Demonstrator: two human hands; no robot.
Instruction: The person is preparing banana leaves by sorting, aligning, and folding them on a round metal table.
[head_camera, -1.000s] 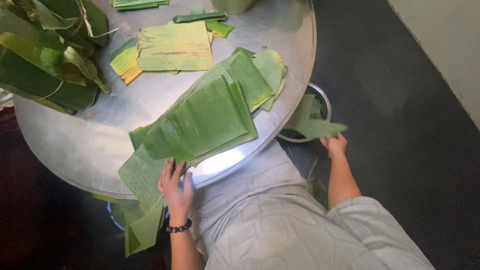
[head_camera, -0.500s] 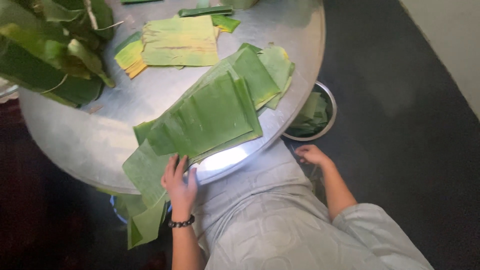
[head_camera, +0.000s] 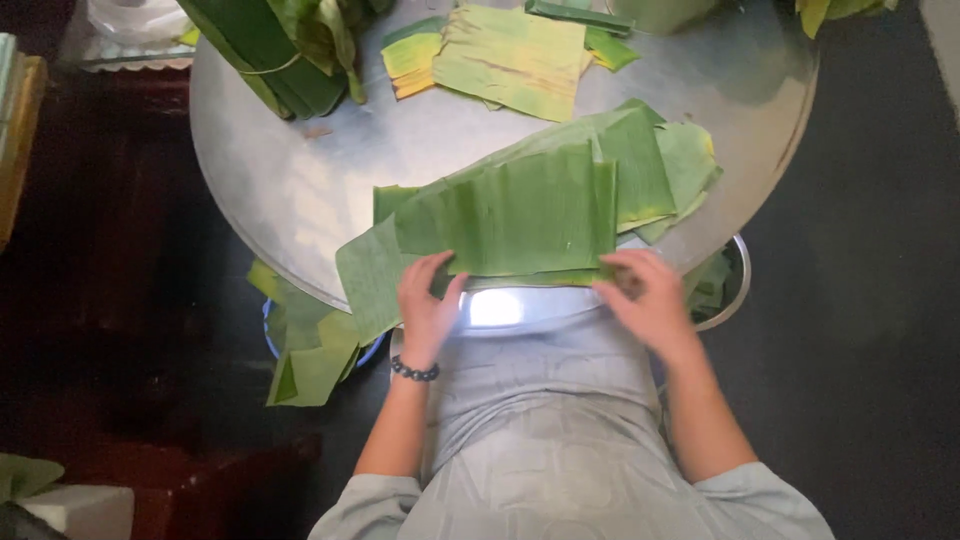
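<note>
A stack of cut green banana leaf sheets (head_camera: 520, 210) lies on a round metal tray table (head_camera: 300, 190), overhanging its near edge. My left hand (head_camera: 425, 305), with a dark bead bracelet at the wrist, rests flat on the stack's near left corner. My right hand (head_camera: 650, 300) touches the stack's near right corner, fingers spread on the leaf edge. Neither hand grips anything.
A yellowish-green leaf pile (head_camera: 500, 55) lies at the table's far side, and a tied bundle of long leaves (head_camera: 275, 50) at the far left. Leaf scraps fill a blue basin (head_camera: 310, 345) under the left edge and a metal bowl (head_camera: 725, 285) under the right.
My right hand has come up from the metal bowl at my right, without the leaf piece it held, and now lies on the stack. The view has shifted, centring the table.
</note>
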